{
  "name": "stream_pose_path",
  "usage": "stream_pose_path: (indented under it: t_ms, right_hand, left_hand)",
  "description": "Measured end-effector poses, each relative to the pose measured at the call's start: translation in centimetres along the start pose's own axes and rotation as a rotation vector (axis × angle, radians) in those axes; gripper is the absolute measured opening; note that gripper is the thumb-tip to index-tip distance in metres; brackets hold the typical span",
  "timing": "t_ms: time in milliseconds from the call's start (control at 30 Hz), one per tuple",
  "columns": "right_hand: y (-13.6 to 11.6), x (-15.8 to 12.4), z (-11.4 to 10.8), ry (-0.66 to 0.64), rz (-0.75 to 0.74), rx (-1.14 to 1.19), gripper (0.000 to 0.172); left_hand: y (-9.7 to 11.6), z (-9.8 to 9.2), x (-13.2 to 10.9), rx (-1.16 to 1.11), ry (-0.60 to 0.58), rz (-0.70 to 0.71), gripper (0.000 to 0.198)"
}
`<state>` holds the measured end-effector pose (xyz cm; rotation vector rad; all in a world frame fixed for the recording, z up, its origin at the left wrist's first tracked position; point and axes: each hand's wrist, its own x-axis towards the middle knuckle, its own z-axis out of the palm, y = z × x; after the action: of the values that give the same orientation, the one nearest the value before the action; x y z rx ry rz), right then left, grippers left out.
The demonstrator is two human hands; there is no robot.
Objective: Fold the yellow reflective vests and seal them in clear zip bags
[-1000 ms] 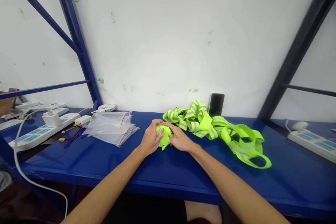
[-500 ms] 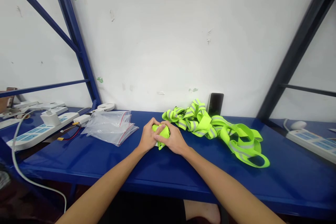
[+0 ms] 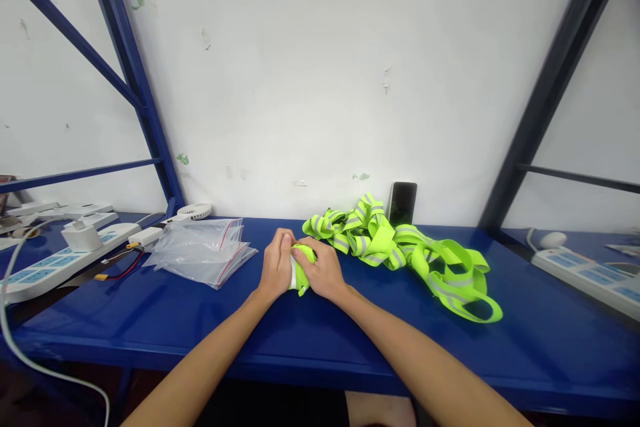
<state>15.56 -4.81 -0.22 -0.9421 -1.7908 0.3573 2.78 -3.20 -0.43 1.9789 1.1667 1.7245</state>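
Observation:
Between my two hands is a compact bundle of neon-yellow reflective strap (image 3: 301, 271), with a pale stripe showing on its left side. My left hand (image 3: 277, 264) is closed around the left of the bundle, its thumb pointing up. From the right, my right hand (image 3: 323, 268) grips it, thumb laid over the top. Both hands rest low over the blue table, and the far side of the bundle is hidden by the fingers. Just beyond my right hand lies a loose tangle of the same reflective straps (image 3: 376, 240), trailing off to the right.
Clear zip bags (image 3: 195, 247) with red seals lie in a stack on the left of the blue table (image 3: 320, 340). A phone (image 3: 403, 203) leans on the wall. Power strips (image 3: 65, 263) and a small white fan (image 3: 195, 211) stand at the left; another power strip (image 3: 590, 273) is at the right.
My thumbs, crossed over the bundle before, are now apart, and more of the bundle with its pale stripe shows. The whole view has shifted slightly.

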Motion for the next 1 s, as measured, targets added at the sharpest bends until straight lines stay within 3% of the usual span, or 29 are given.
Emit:
stream_pose_path:
  t_ms: [100,200,300,400,500,567,633,733,833,1000]
  right_hand:
    - [-0.2,0.2,-0.5,0.03,0.029,0.011,0.026]
    - [0.3,0.4,-1.2,0.079,0.102,0.015,0.027]
    - [1.2,0.7,-1.6,0.112,0.163,0.033,0.028]
    - [1.7,1.1,-1.7,0.14,0.191,0.081,0.029]
    - [1.6,1.4,-1.5,0.161,0.201,0.149,0.028]
    - [1.2,1.4,-1.4,0.175,0.215,0.194,0.028]
    - [0.8,1.3,-1.4,0.183,0.223,0.238,0.029]
    - [0.4,1.0,-1.3,0.203,0.221,0.306,0.029]
    - [0.3,0.9,-1.3,0.236,0.27,0.391,0.031]
    - [0.9,1.3,-2.2,0.361,0.32,0.326,0.029]
  left_hand:
    - [0.5,-1.6,0.0,0.209,-0.115,0.269,0.019]
    - [0.4,-4.6,1.4,0.441,-0.007,0.472,0.023]
    - [-0.9,-8.6,3.4,0.691,0.118,0.386,0.042]
    - [-3.2,-11.8,4.5,0.908,0.024,0.207,0.055]
    - [-5.3,-12.9,4.4,1.048,-0.122,0.146,0.059]
    - [-5.7,-12.4,3.8,1.088,-0.152,0.19,0.053]
    - [-5.0,-11.0,3.2,1.055,-0.098,0.256,0.043]
    - [-2.6,-7.8,2.3,0.862,0.028,0.329,0.035]
    - [-0.1,-4.4,1.3,0.607,0.036,0.39,0.036]
    - [0.5,-1.1,0.3,0.355,0.042,0.396,0.036]
